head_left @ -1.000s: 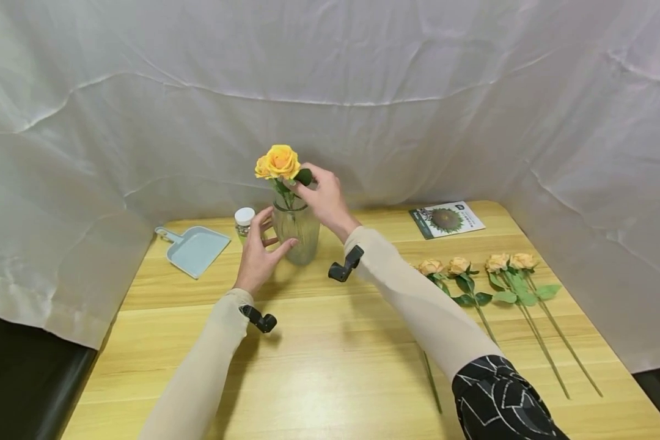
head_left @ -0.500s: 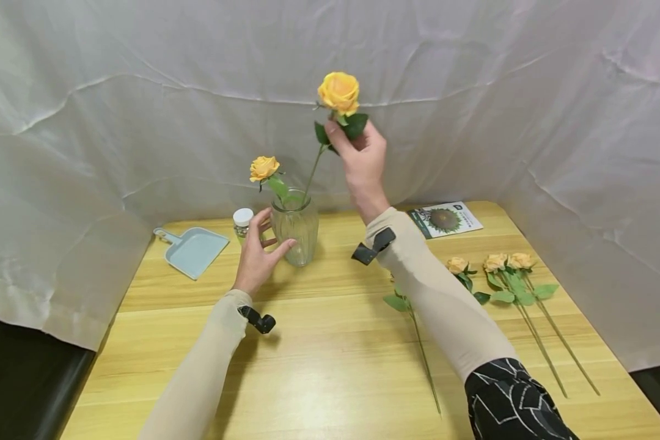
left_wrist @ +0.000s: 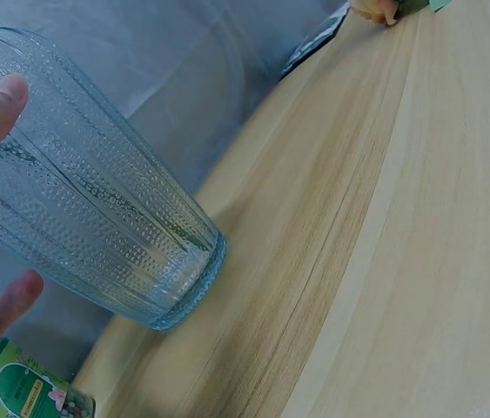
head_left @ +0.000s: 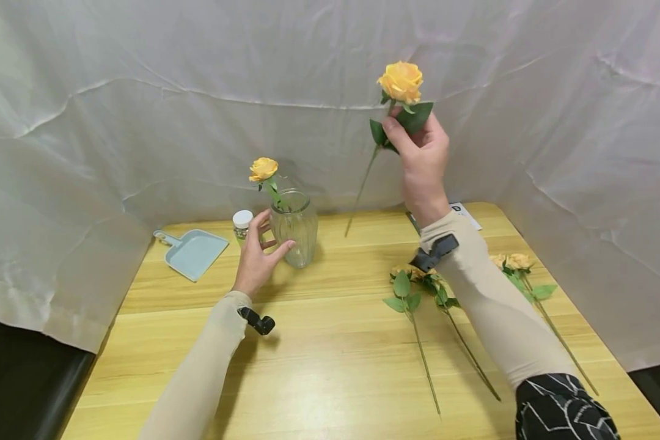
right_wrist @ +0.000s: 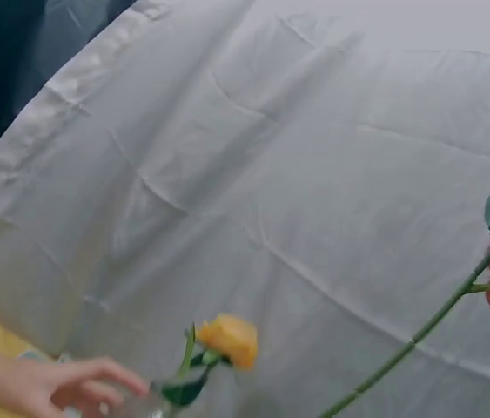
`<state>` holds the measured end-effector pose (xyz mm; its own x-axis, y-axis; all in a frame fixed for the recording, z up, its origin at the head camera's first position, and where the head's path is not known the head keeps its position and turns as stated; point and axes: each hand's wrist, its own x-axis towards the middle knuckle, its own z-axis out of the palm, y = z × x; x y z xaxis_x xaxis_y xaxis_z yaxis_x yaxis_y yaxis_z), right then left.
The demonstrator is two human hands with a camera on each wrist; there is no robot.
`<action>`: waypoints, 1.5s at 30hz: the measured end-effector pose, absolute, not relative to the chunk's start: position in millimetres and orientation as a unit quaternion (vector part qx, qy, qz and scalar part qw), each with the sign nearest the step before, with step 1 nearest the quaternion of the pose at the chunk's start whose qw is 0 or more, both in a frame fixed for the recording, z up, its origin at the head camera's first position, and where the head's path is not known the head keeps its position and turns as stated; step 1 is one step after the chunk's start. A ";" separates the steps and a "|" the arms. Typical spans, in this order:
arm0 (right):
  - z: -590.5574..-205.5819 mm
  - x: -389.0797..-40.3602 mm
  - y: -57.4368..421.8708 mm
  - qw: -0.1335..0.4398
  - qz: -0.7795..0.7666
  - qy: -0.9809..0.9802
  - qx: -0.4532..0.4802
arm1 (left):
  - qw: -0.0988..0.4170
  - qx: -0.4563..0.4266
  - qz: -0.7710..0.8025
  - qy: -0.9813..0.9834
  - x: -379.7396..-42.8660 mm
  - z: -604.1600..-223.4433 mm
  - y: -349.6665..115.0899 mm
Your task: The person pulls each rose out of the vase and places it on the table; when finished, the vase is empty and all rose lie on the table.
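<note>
High above the table, my right hand point(head_left: 426, 162) pinches a yellow rose point(head_left: 401, 82) just under its bloom, with its leaves by the fingers. The rose's green stem point(right_wrist: 414, 340) slants down, its lower end apart from the vase. My left hand point(head_left: 257, 256) is curled round the left side of a clear ribbed glass vase point(head_left: 299, 235), thumb in front. The vase stands upright on the table. Another yellow rose point(head_left: 263, 169) stands in it, leaning left over the rim.
A white-capped bottle point(head_left: 242, 220) stands behind my left hand. Farther left lies a light blue dustpan point(head_left: 196, 252). Several yellow roses point(head_left: 409, 299) lie at the right of the wooden table point(head_left: 319, 360). A printed packet point(head_left: 466, 214) is partly hidden behind my right wrist.
My right hand has lifted one rose up out of the vase and carried it to the right. The other rose stays in the vase. My left hand has kept its place.
</note>
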<state>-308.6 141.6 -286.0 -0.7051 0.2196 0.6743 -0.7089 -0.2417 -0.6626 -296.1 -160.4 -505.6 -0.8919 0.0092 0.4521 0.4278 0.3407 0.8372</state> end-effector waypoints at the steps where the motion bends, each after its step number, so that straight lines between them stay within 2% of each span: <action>1: -290.1 -308.2 147.0 0.298 0.753 -0.541 0.230 | 0.187 -0.137 -0.558 -0.797 -296.6 -505.9 -160.4; 16: -385.2 -275.1 210.6 0.079 0.684 -0.714 0.129 | 0.185 -0.137 -0.570 -0.789 -298.7 -507.0 -159.5; 28: -458.6 -236.6 217.1 -0.057 0.568 -0.813 0.116 | 0.183 -0.135 -0.565 -0.793 -296.4 -502.7 -160.5; 35: -484.6 -226.2 212.1 -0.068 0.466 -0.871 0.140 | 0.179 -0.129 -0.566 -0.794 -297.1 -504.9 -162.1; 41: -493.2 -225.8 211.3 -0.052 0.433 -0.892 0.121 | 0.178 -0.129 -0.565 -0.795 -297.2 -505.7 -161.8; 45: -499.4 -225.6 214.1 -0.066 0.424 -0.898 0.101 | 0.181 -0.130 -0.562 -0.796 -297.2 -506.0 -161.9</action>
<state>-225.6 214.1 -499.4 -0.9710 -0.2369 -0.0333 -0.1247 0.6199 -0.7747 -297.2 -161.9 -506.0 -0.9003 0.0039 0.4352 0.4116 0.3332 0.8483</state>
